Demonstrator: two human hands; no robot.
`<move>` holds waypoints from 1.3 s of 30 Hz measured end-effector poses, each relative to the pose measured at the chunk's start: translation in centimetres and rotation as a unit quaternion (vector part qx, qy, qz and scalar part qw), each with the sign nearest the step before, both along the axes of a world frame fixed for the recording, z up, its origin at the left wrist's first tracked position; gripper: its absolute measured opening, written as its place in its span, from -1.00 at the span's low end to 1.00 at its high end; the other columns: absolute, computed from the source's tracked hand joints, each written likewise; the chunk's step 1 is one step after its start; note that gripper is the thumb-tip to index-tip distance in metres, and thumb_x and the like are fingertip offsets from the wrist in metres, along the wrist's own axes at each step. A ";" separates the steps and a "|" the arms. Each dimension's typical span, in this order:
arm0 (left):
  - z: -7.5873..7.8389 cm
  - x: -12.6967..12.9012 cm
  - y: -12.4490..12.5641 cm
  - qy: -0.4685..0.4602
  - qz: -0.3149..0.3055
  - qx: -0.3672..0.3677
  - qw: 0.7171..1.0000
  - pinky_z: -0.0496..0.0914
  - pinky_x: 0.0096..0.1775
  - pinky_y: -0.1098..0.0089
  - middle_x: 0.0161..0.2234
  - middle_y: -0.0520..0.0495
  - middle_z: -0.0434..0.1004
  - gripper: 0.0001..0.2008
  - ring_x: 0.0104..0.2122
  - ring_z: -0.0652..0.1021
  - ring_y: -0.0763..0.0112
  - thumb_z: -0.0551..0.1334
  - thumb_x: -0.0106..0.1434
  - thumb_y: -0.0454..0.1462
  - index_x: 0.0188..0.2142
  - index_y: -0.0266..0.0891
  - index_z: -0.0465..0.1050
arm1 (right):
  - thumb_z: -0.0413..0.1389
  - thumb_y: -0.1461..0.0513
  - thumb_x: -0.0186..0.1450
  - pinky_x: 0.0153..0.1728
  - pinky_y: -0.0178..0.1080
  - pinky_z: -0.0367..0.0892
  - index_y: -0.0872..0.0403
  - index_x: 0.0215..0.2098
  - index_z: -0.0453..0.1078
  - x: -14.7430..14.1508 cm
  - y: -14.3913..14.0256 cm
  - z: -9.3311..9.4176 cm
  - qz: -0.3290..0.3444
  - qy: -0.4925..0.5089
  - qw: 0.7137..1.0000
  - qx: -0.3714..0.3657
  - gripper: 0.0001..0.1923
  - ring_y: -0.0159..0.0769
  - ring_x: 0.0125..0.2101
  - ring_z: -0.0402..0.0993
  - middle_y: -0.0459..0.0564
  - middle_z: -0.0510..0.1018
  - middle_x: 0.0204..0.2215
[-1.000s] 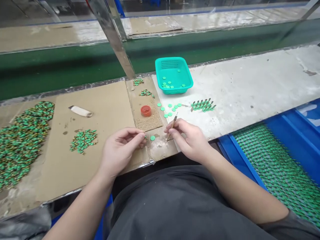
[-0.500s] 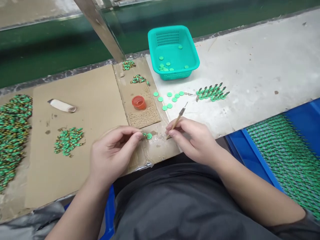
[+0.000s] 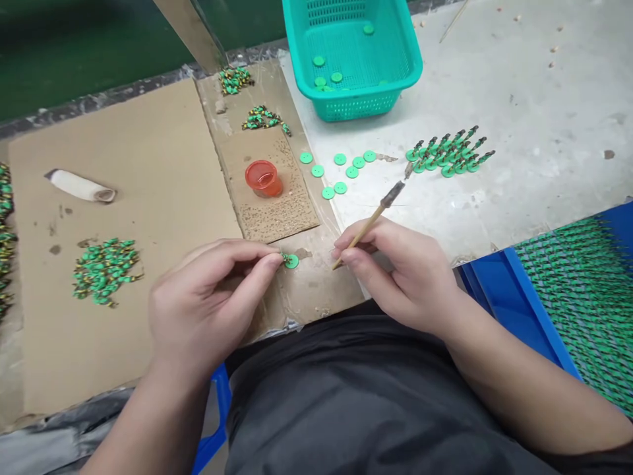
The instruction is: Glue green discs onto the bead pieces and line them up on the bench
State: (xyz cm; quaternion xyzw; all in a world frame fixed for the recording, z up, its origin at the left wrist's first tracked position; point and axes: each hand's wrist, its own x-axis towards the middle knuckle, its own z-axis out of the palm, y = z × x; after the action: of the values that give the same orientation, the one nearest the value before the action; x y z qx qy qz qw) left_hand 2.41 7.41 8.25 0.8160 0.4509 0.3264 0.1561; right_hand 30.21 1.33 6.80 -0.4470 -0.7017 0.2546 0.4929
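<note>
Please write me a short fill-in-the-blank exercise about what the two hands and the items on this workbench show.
1. The right hand holds a thin ____ with a wooden handle.
2. The left hand pinches a small green ____ at its fingertips.
3. The small cup on the cardboard is ____ in colour.
4. The teal basket contains several loose green ____.

Missing words: brush; disc; orange; discs
</note>
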 end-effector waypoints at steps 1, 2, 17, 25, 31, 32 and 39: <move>0.0 0.0 0.0 0.003 -0.002 0.002 1.000 0.59 -0.13 0.45 -0.23 0.16 0.85 -0.91 -0.29 0.75 0.49 0.48 0.61 -0.19 -0.11 0.03 0.78 | 0.21 0.25 0.76 -0.06 -0.20 0.66 -0.03 -0.04 0.53 0.0 0.0 0.0 0.001 0.000 1.000 0.000 -0.85 -0.26 -0.13 0.81 -0.01 0.84 -0.05; 0.0 0.1 0.0 0.004 -0.007 0.005 1.000 0.58 -0.13 0.46 -0.24 0.17 0.85 -0.92 -0.29 0.74 0.50 0.48 0.61 -0.19 -0.11 0.03 0.77 | 0.22 0.25 0.76 -0.06 -0.20 0.66 -0.03 -0.04 0.53 0.0 0.0 0.0 0.001 0.001 1.000 0.000 -0.85 -0.25 -0.13 0.81 -0.01 0.84 -0.06; 0.0 0.4 -0.3 0.005 -0.044 0.040 0.998 0.59 -0.14 0.35 -0.22 0.16 0.87 -0.90 -0.28 0.75 0.43 0.50 0.61 -0.19 -0.13 0.03 0.76 | 0.27 0.20 0.74 -0.10 -0.21 0.67 -0.01 -0.11 0.56 0.6 -0.3 0.9 0.009 -0.080 0.996 0.030 -0.80 -0.23 -0.18 0.78 -0.05 0.78 -0.15; -0.5 0.6 -0.3 -0.025 -0.034 0.022 0.999 0.50 -0.18 0.45 -0.27 0.17 0.80 -0.89 -0.31 0.68 0.54 0.50 0.60 -0.21 -0.14 -0.06 0.79 | 0.19 0.06 0.78 -0.11 -0.18 0.67 -0.07 -0.07 0.54 -3.0 1.3 0.1 -0.028 -0.088 0.995 0.027 -0.75 -0.25 -0.24 0.70 -0.04 0.77 -0.09; -0.6 0.7 -0.4 -0.046 -0.034 -0.007 0.998 0.54 -0.18 0.48 -0.24 0.18 0.84 -0.87 -0.29 0.72 0.52 0.50 0.60 -0.18 -0.15 -0.08 0.83 | 0.18 0.15 0.77 0.07 -0.16 0.69 -0.01 0.01 0.55 -4.2 1.7 -1.4 -0.038 -0.059 0.991 0.115 -0.84 -0.23 -0.18 0.75 -0.03 0.76 -0.12; -0.6 0.7 -0.4 -0.050 -0.034 -0.012 0.998 0.55 -0.17 0.48 -0.24 0.17 0.85 -0.87 -0.28 0.72 0.52 0.50 0.60 -0.18 -0.14 -0.09 0.83 | 0.18 0.16 0.77 0.08 -0.16 0.70 -0.01 0.01 0.55 -4.3 1.7 -1.4 -0.038 -0.061 0.991 0.116 -0.85 -0.22 -0.17 0.76 -0.03 0.77 -0.11; -0.5 0.7 -0.3 -0.068 -0.031 -0.048 0.996 0.56 -0.15 0.48 -0.23 0.09 0.88 -0.87 -0.26 0.73 0.51 0.51 0.56 -0.19 -0.15 -0.11 0.86 | 0.20 0.07 0.78 0.14 -0.13 0.70 -0.11 0.02 0.53 -4.1 1.3 -0.2 -0.027 -0.101 0.994 0.027 -0.84 -0.15 -0.05 0.77 0.01 0.79 -0.04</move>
State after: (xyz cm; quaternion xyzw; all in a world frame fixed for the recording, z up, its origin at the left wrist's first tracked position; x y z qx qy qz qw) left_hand 3.14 7.12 7.75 0.7969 0.4295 0.3536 0.2354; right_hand 26.07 2.62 6.56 -0.4761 -0.7421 0.1755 0.4379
